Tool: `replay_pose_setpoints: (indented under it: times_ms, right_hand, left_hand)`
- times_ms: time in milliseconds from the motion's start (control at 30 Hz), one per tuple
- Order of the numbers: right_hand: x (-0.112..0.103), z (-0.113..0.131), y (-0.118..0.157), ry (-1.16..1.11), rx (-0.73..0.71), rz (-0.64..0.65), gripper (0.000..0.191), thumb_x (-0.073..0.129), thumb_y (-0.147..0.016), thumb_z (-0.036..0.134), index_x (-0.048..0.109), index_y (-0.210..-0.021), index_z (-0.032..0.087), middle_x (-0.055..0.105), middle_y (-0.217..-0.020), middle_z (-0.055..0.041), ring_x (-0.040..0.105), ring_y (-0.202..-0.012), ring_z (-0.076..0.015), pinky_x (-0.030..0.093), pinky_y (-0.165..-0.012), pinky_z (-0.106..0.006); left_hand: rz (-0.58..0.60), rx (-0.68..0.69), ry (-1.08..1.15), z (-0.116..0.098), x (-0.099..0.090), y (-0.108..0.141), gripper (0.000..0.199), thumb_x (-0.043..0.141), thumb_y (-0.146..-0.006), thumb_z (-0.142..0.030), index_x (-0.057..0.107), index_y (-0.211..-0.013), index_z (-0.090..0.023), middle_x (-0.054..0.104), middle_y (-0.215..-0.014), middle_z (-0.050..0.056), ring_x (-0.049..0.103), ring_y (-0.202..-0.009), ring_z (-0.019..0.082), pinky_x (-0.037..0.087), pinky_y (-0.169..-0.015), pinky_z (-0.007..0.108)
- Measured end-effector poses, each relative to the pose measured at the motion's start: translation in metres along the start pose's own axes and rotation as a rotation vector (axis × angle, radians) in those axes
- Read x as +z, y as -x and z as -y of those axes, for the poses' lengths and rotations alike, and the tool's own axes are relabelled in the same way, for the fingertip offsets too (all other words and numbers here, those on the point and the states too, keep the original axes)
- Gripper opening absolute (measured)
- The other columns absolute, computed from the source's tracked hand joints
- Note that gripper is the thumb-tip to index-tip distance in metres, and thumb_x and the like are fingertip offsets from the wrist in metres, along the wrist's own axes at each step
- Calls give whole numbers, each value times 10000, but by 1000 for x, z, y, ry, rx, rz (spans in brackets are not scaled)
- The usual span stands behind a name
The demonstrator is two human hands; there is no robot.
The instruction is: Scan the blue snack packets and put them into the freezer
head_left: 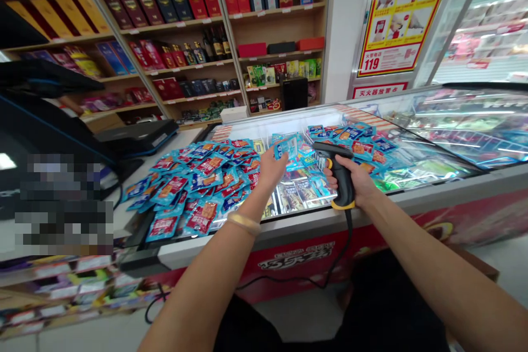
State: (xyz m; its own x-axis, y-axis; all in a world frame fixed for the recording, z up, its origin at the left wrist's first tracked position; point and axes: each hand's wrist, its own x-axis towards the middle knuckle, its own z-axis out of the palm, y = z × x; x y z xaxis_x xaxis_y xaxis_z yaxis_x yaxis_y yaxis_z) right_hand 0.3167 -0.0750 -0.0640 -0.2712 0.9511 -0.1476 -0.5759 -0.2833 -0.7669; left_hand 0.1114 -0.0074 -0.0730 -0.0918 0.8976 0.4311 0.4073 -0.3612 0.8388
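Observation:
Near the middle of the freezer top, my left hand [273,168] grips a blue snack packet [287,148] by its edge. My right hand [350,176] is wrapped round the handle of a black and yellow barcode scanner [343,179], its head pointing left toward the packet. Left of my left hand a large heap of blue and red snack packets [206,165] covers the glass. A smaller pile of similar packets [363,146] lies beyond and to the right of the scanner.
The freezer's front rim [289,224] runs below my hands, and the scanner's black cable [322,283] hangs in front. A checkout monitor [45,121] stands at the left. Shelves [193,66] with boxes and bottles are behind.

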Motion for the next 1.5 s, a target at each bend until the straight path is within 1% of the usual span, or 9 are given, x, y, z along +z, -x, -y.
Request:
replay_pose_setpoints:
  times_ms: [200,333,433,567,767,1000,1100,1267,1500]
  right_hand:
    - [60,-32,-23,11,96,99,229,602,-850,366,567,-742,167,547,-598,2,460,-438,-79,412,-392,-181]
    - [99,-55,-36,-7,166,190,238,582,-872,359,574,-733,165,555,-592,-1,468,-431,-79,418,-386,-180]
    - [116,-70,-42,-14,198,251,231,594,-870,357,588,-746,163,568,-598,-3,482,-440,-82,430,-391,-179]
    - [124,-83,-44,19,238,240,240,590,-875,356,595,-740,159,575,-591,-5,484,-433,-83,436,-394,-184]
    - [118,-84,-44,14,226,235,224,596,-862,344,602,-745,153,559,-587,1,478,-436,-77,421,-393,-172]
    - [107,-77,-40,-17,190,227,210,587,-859,346,597,-756,163,575,-590,-3,474,-444,-85,421,-400,-183]
    - [94,-66,-33,-19,185,209,217,590,-856,351,593,-741,167,567,-586,1,461,-434,-81,411,-392,-182]
    - [53,-38,-15,-23,128,135,206,625,-829,358,592,-760,167,551,-600,10,468,-440,-78,407,-389,-176]
    - [-13,9,8,-19,-41,-27,202,609,-839,361,582,-771,172,554,-609,0,457,-445,-80,411,-396,-174]
  left_hand:
    - [-235,122,-237,-5,-113,-3,356,517,-846,-245,703,-1144,-193,736,-1097,35,660,-1056,211,490,-993,354]
    - [-367,103,-458,3,-183,7,382,476,-862,-252,694,-1167,-181,718,-1171,62,647,-1106,236,464,-1026,380]
    - [-352,49,-626,16,-213,21,423,487,-861,-296,655,-1229,-171,675,-1261,96,603,-1195,264,427,-1068,403]
    - [-159,-88,-838,32,-225,39,535,531,-858,-441,571,-1321,-176,582,-1387,138,521,-1299,320,368,-1107,482]
    - [-67,-90,-938,38,-221,44,571,485,-891,-469,521,-1360,-145,526,-1436,172,475,-1342,326,350,-1116,497]
    - [-158,8,-930,37,-219,38,544,484,-875,-452,549,-1334,-168,530,-1432,153,434,-1366,340,313,-1136,549]
    - [-181,111,-904,30,-207,32,511,490,-871,-421,570,-1302,-157,551,-1405,158,450,-1350,334,324,-1138,526]
    - [-82,321,-765,6,-144,23,449,498,-880,-370,577,-1271,-166,587,-1358,132,493,-1313,276,359,-1135,454]
    - [330,437,-564,-26,-7,26,518,585,-863,-335,509,-1354,-185,557,-1405,123,472,-1347,251,367,-1147,419]
